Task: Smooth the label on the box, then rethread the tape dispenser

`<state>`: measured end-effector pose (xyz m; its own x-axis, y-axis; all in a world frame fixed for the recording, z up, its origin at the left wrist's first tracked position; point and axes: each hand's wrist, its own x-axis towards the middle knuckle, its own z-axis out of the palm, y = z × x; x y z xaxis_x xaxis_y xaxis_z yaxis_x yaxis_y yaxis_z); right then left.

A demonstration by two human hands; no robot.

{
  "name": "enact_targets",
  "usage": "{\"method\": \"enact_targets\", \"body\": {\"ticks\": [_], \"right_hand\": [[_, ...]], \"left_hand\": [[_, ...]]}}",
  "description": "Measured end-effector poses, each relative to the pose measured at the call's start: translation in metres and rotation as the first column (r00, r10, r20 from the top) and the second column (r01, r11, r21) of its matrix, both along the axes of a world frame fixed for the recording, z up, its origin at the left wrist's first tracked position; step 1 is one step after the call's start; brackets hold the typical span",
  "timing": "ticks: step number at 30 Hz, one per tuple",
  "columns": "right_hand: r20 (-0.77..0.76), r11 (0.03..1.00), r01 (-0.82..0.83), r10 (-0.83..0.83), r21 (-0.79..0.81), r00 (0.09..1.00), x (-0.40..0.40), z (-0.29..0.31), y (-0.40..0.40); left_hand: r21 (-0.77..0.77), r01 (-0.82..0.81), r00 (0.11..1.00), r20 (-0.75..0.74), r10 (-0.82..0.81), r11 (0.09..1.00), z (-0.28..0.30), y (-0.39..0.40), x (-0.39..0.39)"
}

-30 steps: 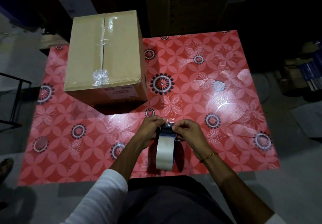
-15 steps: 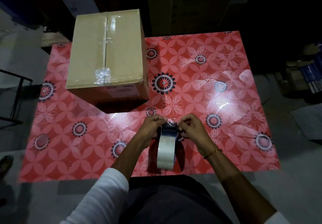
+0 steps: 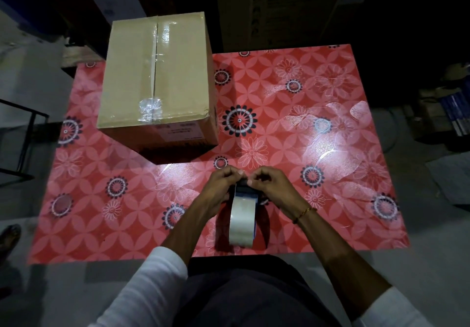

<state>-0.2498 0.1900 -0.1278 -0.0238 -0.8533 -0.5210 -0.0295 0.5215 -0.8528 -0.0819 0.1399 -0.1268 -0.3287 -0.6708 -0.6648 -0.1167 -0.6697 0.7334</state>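
A tape dispenser [image 3: 243, 214] with a clear roll stands on edge near the table's front edge. My left hand [image 3: 223, 183] and my right hand [image 3: 270, 186] meet over its far end, fingertips pinched together on the tape end there. The strip itself is barely visible between my fingers. A brown cardboard box [image 3: 155, 77] sits at the back left, its top seam taped with a crumpled patch of clear tape near the front. A pale label [image 3: 178, 130] lies on the box's front face, in shadow.
The table [image 3: 318, 128] wears a glossy red floral cover. Large dark cartons stand behind it. A black metal frame [image 3: 28, 133] is at the left, stacked items at the far right, and a sandalled foot [image 3: 9, 237] at the lower left.
My two hands have drawn closer together over the dispenser's far end. The dispenser and the box have stayed where they were.
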Motion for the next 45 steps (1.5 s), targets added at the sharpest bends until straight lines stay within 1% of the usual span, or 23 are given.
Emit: {"method": "enact_targets", "body": {"ticks": [3,5,9,14,20,24,29,32,36,42,45], "right_hand": [[0.047,0.999,-0.003,0.001,0.042,0.999,-0.005,0.000,-0.001],[0.054,1.000,-0.003,0.002,0.030,0.999,-0.006,0.001,-0.001],[0.032,1.000,0.027,-0.027,0.003,0.999,-0.002,0.001,0.000],[-0.033,0.996,0.072,-0.074,-0.050,0.997,0.002,0.003,-0.002],[-0.067,0.996,0.068,-0.072,-0.062,0.995,0.002,0.005,-0.002],[-0.064,0.993,0.050,-0.057,-0.106,0.996,0.004,0.011,-0.003],[-0.148,0.988,0.009,-0.032,-0.157,0.988,0.005,0.014,-0.007],[-0.133,0.988,0.000,-0.020,-0.151,0.991,0.003,0.015,-0.007],[-0.107,0.989,0.007,-0.023,-0.149,0.994,0.002,0.015,-0.005],[-0.051,0.995,0.022,-0.028,-0.102,0.998,-0.002,0.008,-0.004],[-0.061,0.992,0.015,-0.023,-0.126,0.998,0.001,0.004,-0.002]], "left_hand": [[0.003,0.013,1.000,-0.009,-0.013,1.000,-0.002,0.000,0.001],[-0.014,0.049,0.999,-0.013,-0.050,0.999,-0.002,-0.001,0.002],[-0.087,0.101,0.992,-0.072,-0.107,0.991,0.000,-0.001,0.002],[-0.149,0.128,0.991,-0.007,-0.130,0.981,0.000,-0.001,-0.001],[-0.072,0.104,0.995,0.005,-0.104,0.992,0.004,0.000,-0.002],[-0.085,0.104,0.995,0.003,-0.104,0.991,0.004,0.000,-0.003],[-0.099,0.117,0.993,-0.016,-0.119,0.988,0.001,0.000,-0.001],[-0.148,0.143,0.988,-0.034,-0.150,0.978,0.000,-0.001,0.000],[-0.174,0.169,0.985,-0.007,-0.173,0.970,-0.001,0.001,-0.003],[-0.174,0.137,0.990,0.004,-0.138,0.975,-0.001,0.004,-0.006],[-0.193,0.112,0.994,0.026,-0.109,0.975,-0.001,0.005,-0.008]]}}
